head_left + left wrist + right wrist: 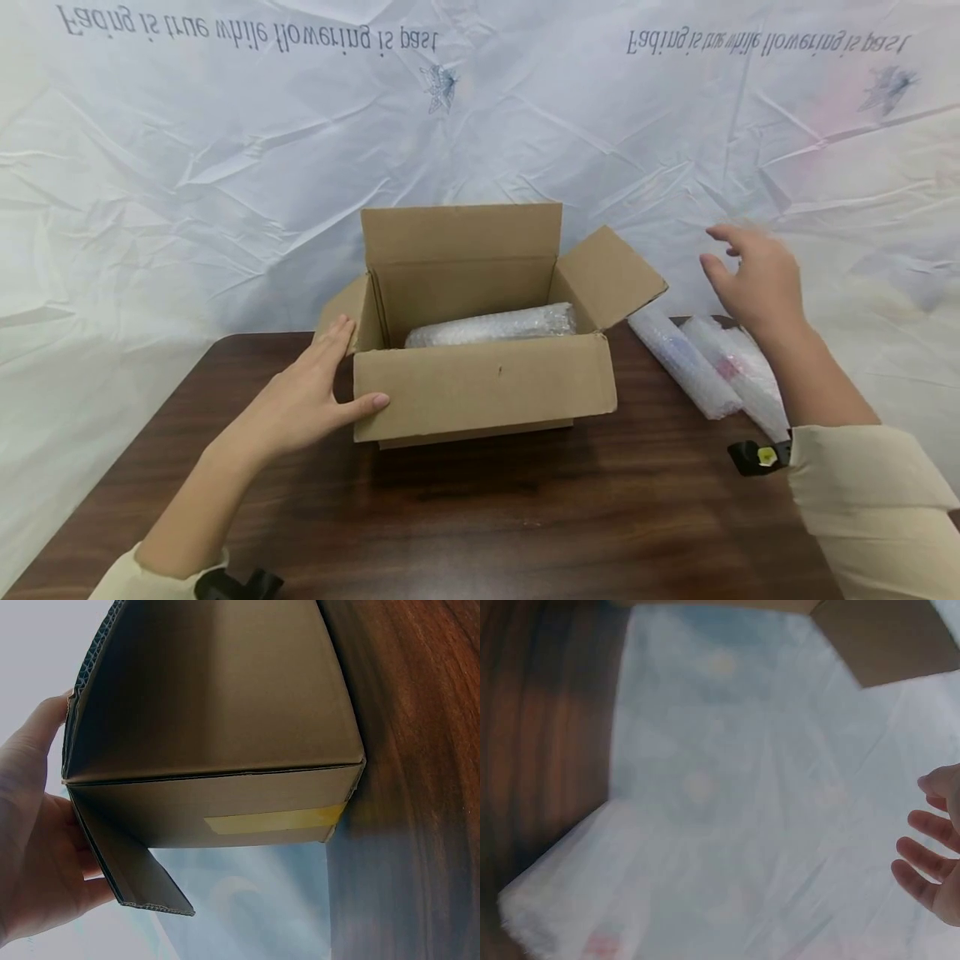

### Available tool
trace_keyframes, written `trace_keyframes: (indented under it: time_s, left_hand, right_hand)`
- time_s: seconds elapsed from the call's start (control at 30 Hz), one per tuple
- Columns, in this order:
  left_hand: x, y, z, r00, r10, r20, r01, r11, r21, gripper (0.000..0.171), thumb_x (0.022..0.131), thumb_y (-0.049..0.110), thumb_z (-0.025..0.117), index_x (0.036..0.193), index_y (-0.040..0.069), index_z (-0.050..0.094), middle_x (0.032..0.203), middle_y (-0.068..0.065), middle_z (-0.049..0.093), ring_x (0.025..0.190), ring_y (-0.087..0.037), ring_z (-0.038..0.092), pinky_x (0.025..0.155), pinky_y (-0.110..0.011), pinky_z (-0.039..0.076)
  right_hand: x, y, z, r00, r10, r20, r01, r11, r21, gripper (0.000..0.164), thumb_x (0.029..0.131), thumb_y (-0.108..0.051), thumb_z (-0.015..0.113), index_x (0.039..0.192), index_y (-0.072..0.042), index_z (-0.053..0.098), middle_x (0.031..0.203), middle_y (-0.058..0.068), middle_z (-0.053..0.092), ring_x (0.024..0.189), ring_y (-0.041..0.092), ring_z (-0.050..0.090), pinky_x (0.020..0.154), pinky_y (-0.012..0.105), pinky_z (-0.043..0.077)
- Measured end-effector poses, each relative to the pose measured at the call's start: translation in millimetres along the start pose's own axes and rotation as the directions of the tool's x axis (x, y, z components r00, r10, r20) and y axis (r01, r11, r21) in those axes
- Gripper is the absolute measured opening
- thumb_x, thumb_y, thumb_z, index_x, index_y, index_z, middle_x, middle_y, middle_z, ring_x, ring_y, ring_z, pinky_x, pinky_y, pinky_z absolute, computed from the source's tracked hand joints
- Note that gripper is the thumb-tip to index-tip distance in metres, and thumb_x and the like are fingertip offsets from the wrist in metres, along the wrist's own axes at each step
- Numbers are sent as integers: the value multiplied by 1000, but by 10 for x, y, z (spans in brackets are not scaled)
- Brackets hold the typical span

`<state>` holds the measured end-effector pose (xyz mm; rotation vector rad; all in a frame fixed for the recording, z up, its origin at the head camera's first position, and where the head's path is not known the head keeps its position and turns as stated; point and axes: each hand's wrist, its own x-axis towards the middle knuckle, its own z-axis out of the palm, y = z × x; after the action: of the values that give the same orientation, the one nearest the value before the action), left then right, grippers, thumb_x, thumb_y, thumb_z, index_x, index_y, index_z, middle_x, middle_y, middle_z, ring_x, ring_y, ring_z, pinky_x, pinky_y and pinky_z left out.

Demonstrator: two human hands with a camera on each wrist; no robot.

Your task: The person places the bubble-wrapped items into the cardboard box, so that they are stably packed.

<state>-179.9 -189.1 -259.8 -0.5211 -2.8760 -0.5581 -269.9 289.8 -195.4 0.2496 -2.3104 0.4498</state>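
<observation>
An open cardboard box (480, 387) stands on the table with its flaps folded outward. Inside it lies a bubble-wrapped roll (491, 327), its lower part hidden by the front flap. My left hand (300, 404) rests at the box's left corner, thumb on the front flap and the other fingers along the left flap (131, 862). My right hand (761, 279) is in the air right of the box, fingers loosely bent and apart, holding nothing. Below it, two more bubble-wrapped packages (693, 371) lie side by side on the table.
The dark wood table (480, 517) runs under the box. A creased white sheet with printed lettering (247, 167) hangs behind it and down the sides. The box's right flap (611, 275) juts out toward the wrapped packages. A strip of yellow tape (277, 820) crosses the box's side.
</observation>
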Motion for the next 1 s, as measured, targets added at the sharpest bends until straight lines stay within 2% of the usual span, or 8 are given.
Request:
trace_keyframes:
  time_s: [0.13, 0.3, 0.4, 0.6, 0.67, 0.87, 1.0]
  left_hand:
    - [-2, 4, 0, 1000, -1, 0, 1, 1000, -3, 109, 78, 71, 50, 148, 2, 4, 153, -14, 5, 138, -33, 8, 102, -59, 20]
    - [-4, 3, -1, 1000, -1, 1, 1, 1000, -3, 108, 78, 71, 50, 148, 2, 4, 153, -14, 5, 138, -34, 8, 102, -60, 20]
    - [-8, 1, -5, 1000, 3, -1, -3, 1000, -3, 107, 79, 70, 50, 148, 3, 3, 153, -13, 5, 138, -34, 8, 102, -59, 20]
    - [-15, 2, -13, 1000, 8, -3, -8, 1000, -3, 106, 80, 69, 50, 148, 3, 3, 153, -12, 4, 138, -32, 7, 103, -58, 20]
    - [-14, 3, -13, 1000, 8, -2, -8, 1000, -1, 106, 80, 69, 50, 148, 3, 2, 153, -13, 4, 138, -32, 8, 102, -58, 20]
    - [-10, 5, -14, 1000, 3, 0, -3, 1000, 2, 106, 80, 70, 49, 148, 3, 3, 153, -13, 5, 138, -33, 9, 102, -60, 20]
    - [-12, 3, -16, 1000, -1, 1, 1, 1000, 1, 106, 80, 70, 48, 148, 3, 3, 153, -13, 5, 138, -34, 9, 101, -61, 20]
  right_hand:
    - [-73, 206, 90, 989, 69, 134, -65, 997, -30, 41, 90, -14, 56, 126, 6, 49, 121, 30, 51, 99, 48, 50, 78, 59, 37]
    - [-164, 397, 242, 946, 139, 292, -124, 990, -71, 51, 90, -18, 58, 130, 9, 41, 123, 34, 46, 106, 52, 43, 83, 62, 35]
    - [-224, 496, 323, 921, 169, 352, -148, 985, -85, 55, 90, -20, 58, 131, 11, 38, 123, 37, 43, 109, 54, 39, 86, 63, 33]
    - [-346, 671, 457, 883, 190, 430, -163, 982, -100, 59, 90, -24, 57, 131, 12, 35, 122, 38, 43, 105, 54, 44, 83, 62, 36]
    - [-380, 711, 481, 862, 199, 466, -162, 980, -120, 61, 89, -26, 57, 131, 13, 34, 121, 38, 43, 105, 54, 44, 83, 62, 36]
    - [-454, 761, 558, 777, 224, 589, -128, 971, -200, 68, 87, -27, 59, 130, 17, 31, 119, 41, 42, 105, 56, 42, 83, 63, 37]
    - [-510, 787, 636, 728, 228, 647, -114, 970, -214, 73, 85, -28, 61, 130, 19, 30, 120, 42, 41, 106, 58, 41, 84, 62, 37]
